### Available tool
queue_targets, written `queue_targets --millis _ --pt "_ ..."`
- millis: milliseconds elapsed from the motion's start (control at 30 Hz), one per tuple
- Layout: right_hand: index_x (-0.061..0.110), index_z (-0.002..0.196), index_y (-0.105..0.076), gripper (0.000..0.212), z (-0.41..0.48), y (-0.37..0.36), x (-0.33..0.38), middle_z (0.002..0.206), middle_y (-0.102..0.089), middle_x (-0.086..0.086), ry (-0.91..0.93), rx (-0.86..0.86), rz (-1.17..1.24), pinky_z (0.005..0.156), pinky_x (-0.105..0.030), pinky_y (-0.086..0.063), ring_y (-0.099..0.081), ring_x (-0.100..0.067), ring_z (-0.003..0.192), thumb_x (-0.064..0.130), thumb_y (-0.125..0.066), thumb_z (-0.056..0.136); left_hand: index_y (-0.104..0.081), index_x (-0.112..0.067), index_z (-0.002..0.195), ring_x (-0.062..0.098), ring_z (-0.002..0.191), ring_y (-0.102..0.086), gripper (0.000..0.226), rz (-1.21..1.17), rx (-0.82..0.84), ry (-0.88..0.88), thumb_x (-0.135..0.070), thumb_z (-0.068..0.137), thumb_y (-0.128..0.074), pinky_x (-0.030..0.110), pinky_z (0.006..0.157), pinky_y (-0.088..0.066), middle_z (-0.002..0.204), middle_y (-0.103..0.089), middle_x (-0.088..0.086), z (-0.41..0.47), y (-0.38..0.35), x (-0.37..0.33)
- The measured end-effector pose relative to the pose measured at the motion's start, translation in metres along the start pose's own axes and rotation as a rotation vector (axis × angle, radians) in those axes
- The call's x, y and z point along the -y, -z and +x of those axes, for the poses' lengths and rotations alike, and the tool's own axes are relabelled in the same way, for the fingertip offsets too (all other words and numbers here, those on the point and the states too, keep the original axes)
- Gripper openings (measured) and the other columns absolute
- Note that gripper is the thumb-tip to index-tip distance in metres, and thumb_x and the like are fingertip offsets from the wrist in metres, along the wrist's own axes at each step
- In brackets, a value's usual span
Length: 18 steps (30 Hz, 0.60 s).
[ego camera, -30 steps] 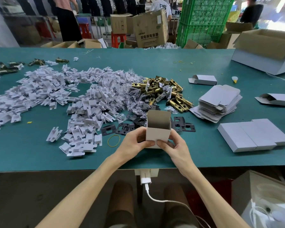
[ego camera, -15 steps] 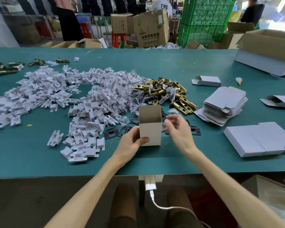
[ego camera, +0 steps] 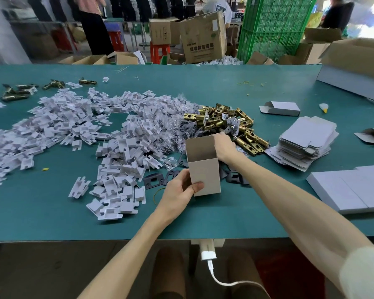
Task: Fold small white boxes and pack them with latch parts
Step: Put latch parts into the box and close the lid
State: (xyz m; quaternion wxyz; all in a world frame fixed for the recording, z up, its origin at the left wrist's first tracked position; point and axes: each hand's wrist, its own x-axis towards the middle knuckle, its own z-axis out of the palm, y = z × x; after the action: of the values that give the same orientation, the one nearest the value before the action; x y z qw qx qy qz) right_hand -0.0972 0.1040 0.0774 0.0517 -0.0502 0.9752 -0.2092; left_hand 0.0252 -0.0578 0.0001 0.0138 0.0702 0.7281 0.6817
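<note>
A small folded box (ego camera: 204, 169) stands upright on the green table (ego camera: 52, 219) with its top open. My left hand (ego camera: 179, 193) grips its lower left side, thumb across the front. My right hand (ego camera: 224, 145) reaches past the box's right edge to the near side of the brass latch pile (ego camera: 227, 124); its fingertips are hidden behind the box, and whether they hold anything cannot be told. Black strike plates (ego camera: 156, 180) lie around the box's base.
A wide heap of white plastic inserts (ego camera: 84, 134) covers the table's left half. A stack of flat box blanks (ego camera: 307, 141) and several closed white boxes (ego camera: 350, 190) sit on the right. A large open carton (ego camera: 354, 70) stands far right. People stand beyond the table.
My right hand let go of the box and moved forward and right to the brass latch pile. My left hand keeps holding the box upright.
</note>
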Motion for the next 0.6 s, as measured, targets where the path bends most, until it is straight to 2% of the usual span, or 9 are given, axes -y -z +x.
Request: queue_targets --millis 67,100,200,300,367,400,500,600 --pt "0.014 0.094 -0.058 0.021 -0.005 0.001 -0.003 0.127 -0.054 -0.021 -0.001 -0.022 -0.025 0.105 -0.058 -0.041 -0.048 -0.042 0.123 0.018 -0.041 0.104 -0.060 -0.034 0.125 0.007 0.120 -0.067 0.037 -0.001 0.000 -0.004 -0.012 0.097 -0.072 0.025 0.101 -0.054 0.124 -0.073 -0.015 0.000 0.000 0.000" --pt "0.014 0.087 -0.055 0.022 -0.007 0.001 -0.004 0.126 -0.056 -0.021 -0.003 -0.033 -0.021 0.104 -0.059 -0.042 -0.050 -0.042 0.121 0.018 -0.042 0.104 -0.060 -0.035 0.125 0.007 0.120 -0.067 0.038 -0.003 -0.001 -0.006 -0.013 0.097 -0.072 0.025 0.101 -0.054 0.124 -0.073 -0.016 0.000 0.000 -0.001" --pt "0.013 0.103 -0.072 0.034 -0.012 0.005 -0.010 0.116 -0.069 -0.015 -0.001 -0.061 0.010 0.100 -0.056 -0.047 -0.060 -0.039 0.110 0.037 -0.048 0.103 -0.061 -0.033 0.126 0.007 0.119 -0.068 0.037 -0.011 -0.003 -0.006 -0.012 0.097 -0.072 0.025 0.101 -0.054 0.124 -0.074 -0.016 0.000 -0.001 -0.001" --pt "0.017 0.097 -0.071 0.035 -0.017 0.007 -0.016 0.094 -0.072 -0.009 0.004 -0.103 -0.068 0.100 -0.054 -0.048 -0.062 -0.035 0.101 0.044 -0.050 0.103 -0.061 -0.033 0.125 0.007 0.119 -0.068 0.037 -0.011 -0.009 -0.012 -0.012 0.096 -0.073 0.024 0.100 -0.054 0.123 -0.074 -0.016 -0.001 -0.001 -0.002" --pt "0.017 0.090 -0.068 0.031 -0.018 0.007 -0.020 0.087 -0.070 -0.008 -0.010 -0.116 -0.078 0.097 -0.053 -0.049 -0.062 -0.036 0.102 0.041 -0.053 0.102 -0.061 -0.034 0.124 0.007 0.118 -0.068 0.037 -0.007 -0.010 -0.015 -0.012 0.096 -0.073 0.025 0.100 -0.054 0.122 -0.074 -0.017 -0.001 -0.002 -0.002" --pt "0.015 0.090 -0.068 0.028 -0.019 0.007 -0.021 0.091 -0.070 -0.010 -0.023 -0.111 -0.086 0.097 -0.053 -0.050 -0.061 -0.037 0.105 0.038 -0.056 0.101 -0.061 -0.034 0.123 0.007 0.118 -0.068 0.037 -0.004 -0.010 -0.015 -0.012 0.096 -0.073 0.025 0.100 -0.054 0.122 -0.074 -0.017 -0.001 -0.002 -0.002" --pt "0.012 0.107 -0.059 0.018 -0.019 0.008 -0.020 0.105 -0.068 -0.014 -0.041 -0.091 -0.183 0.101 -0.055 -0.046 -0.056 -0.040 0.111 0.027 -0.061 0.098 -0.062 -0.034 0.123 0.006 0.118 -0.068 0.037 -0.003 -0.012 -0.011 -0.011 0.096 -0.073 0.025 0.099 -0.055 0.121 -0.074 -0.017 -0.001 -0.002 -0.002" --pt "0.006 0.125 -0.041 0.040 -0.018 0.008 -0.021 0.108 -0.064 -0.015 -0.044 -0.078 -0.266 0.100 -0.056 -0.044 -0.056 -0.041 0.110 0.014 -0.065 0.093 -0.062 -0.034 0.123 0.006 0.117 -0.069 0.036 0.002 -0.008 -0.011 -0.014 0.096 -0.074 0.022 0.096 -0.055 0.121 -0.075 -0.017 -0.002 -0.003 -0.003"
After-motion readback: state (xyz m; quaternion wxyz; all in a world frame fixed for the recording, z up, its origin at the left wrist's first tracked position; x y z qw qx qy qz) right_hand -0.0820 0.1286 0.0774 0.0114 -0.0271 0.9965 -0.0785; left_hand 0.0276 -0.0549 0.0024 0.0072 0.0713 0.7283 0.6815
